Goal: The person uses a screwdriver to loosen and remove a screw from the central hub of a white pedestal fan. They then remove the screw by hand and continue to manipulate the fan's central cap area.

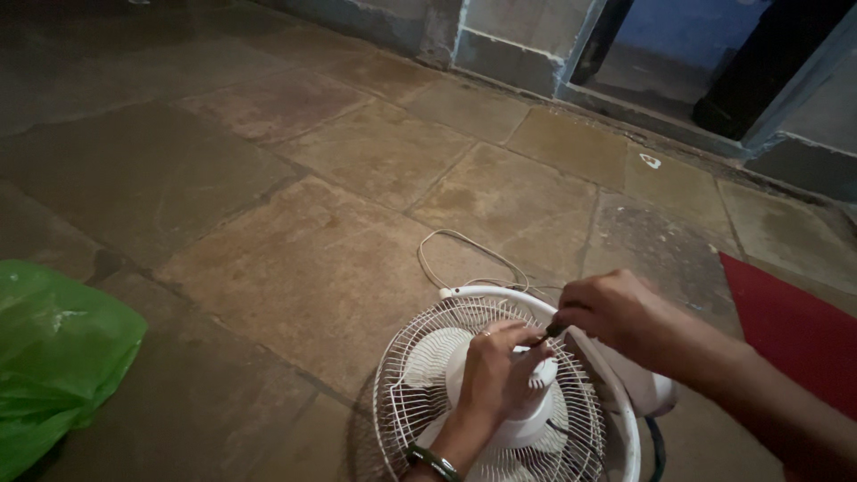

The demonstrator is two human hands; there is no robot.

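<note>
A white table fan lies on the stone floor with its wire grille facing up. My left hand rests on the round white hub at the centre of the fan, fingers curled over it; a ring and a dark wristband show. My right hand is just above and to the right, fingers closed around a small dark tool whose tip points at the hub. The fan's white ring frame curves behind both hands.
A thin white cord loops on the floor behind the fan. A green plastic bag lies at the left edge. A red mat is at the right. A wall and a doorway stand at the far side.
</note>
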